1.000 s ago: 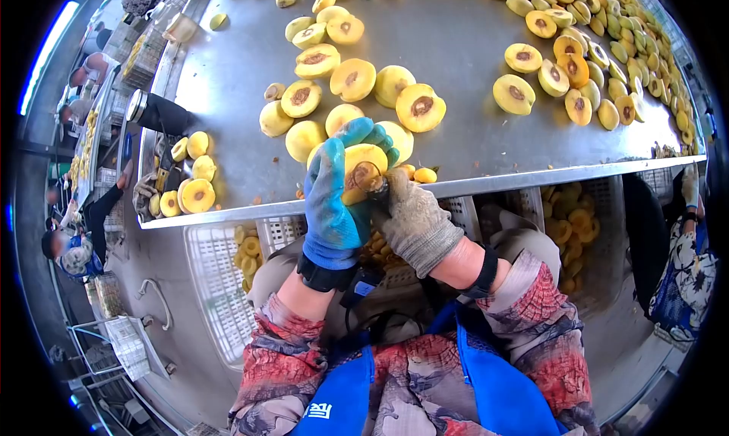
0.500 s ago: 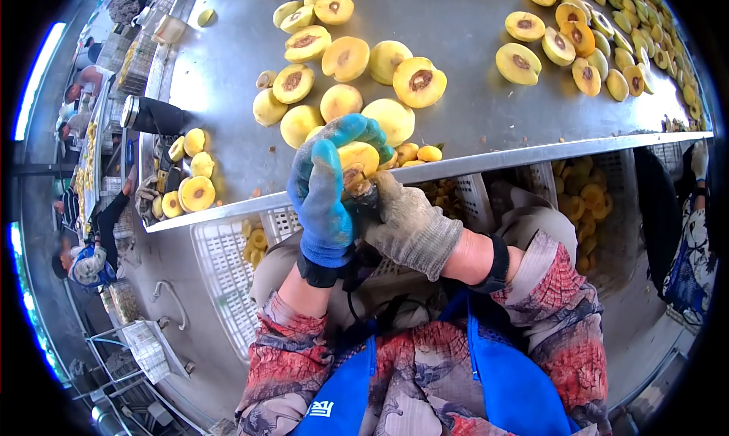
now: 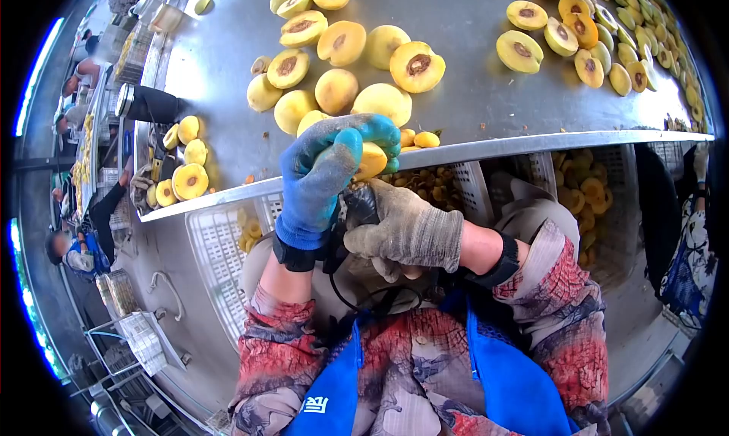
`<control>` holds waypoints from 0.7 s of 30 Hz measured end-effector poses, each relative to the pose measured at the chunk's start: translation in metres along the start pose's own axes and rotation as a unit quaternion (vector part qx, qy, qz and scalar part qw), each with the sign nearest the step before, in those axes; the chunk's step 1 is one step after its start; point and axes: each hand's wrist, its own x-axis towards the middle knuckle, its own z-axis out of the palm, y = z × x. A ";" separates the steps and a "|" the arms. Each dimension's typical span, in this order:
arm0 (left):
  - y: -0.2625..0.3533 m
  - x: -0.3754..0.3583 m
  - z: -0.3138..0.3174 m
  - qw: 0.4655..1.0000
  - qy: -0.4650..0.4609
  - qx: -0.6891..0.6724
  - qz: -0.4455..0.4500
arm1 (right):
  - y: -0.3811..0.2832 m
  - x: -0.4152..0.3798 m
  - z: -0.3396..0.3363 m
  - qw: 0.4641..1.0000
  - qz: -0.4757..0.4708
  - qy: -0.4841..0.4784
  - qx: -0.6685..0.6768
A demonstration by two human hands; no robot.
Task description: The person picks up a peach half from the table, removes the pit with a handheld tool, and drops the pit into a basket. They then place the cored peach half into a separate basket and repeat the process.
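My left hand, in a blue and teal glove, is closed around a yellow peach half near the table's front edge. Just below it, my right hand, in a dirty grey knit glove, grips a black-handled tool. The tool's working end is hidden against the fruit, so its exact kind does not show. Beyond my hands, several halved peaches lie on the metal table, many with brown pits or pit hollows facing up. Small peach pieces rest beside my left fingers.
A larger heap of peach halves spreads along the right. A black cup lies at the table's left corner near more halves. White crates stand below the edge, some holding fruit. Other people sit at left.
Both hands have shifted slightly; the right hand has moved down, tilting the black handle. The peach half has turned in my left hand, hiding its cut face. The camera view has moved a little.
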 end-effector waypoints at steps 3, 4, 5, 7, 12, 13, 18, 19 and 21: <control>0.003 0.003 -0.002 0.999 -0.040 0.005 -0.001 | -0.008 -0.008 -0.003 0.998 0.023 -0.044 0.029; 0.005 0.002 0.000 0.999 -0.035 -0.010 -0.010 | -0.010 -0.010 -0.006 0.997 0.028 -0.060 0.035; 0.007 0.001 0.004 0.999 -0.031 -0.024 -0.019 | -0.006 -0.011 -0.008 0.992 0.018 -0.100 0.071; 0.008 0.000 0.009 0.998 -0.041 -0.048 -0.032 | 0.007 -0.009 -0.015 0.974 -0.002 -0.176 0.143; 0.002 0.007 0.013 0.993 -0.083 -0.073 -0.029 | 0.011 -0.006 -0.009 0.929 -0.039 -0.252 0.268; -0.001 0.009 0.011 0.992 -0.092 -0.085 -0.029 | 0.009 -0.007 -0.011 0.960 -0.015 -0.202 0.195; -0.005 0.009 0.014 0.975 0.095 -0.191 -0.061 | 0.024 0.004 -0.002 0.916 -0.170 0.122 -0.343; -0.001 0.007 0.012 0.971 0.111 -0.200 -0.063 | 0.013 0.001 0.000 0.935 -0.102 0.113 -0.320; 0.010 0.005 0.010 0.963 0.142 -0.219 -0.064 | 0.024 0.006 -0.008 0.873 -0.132 0.158 -0.442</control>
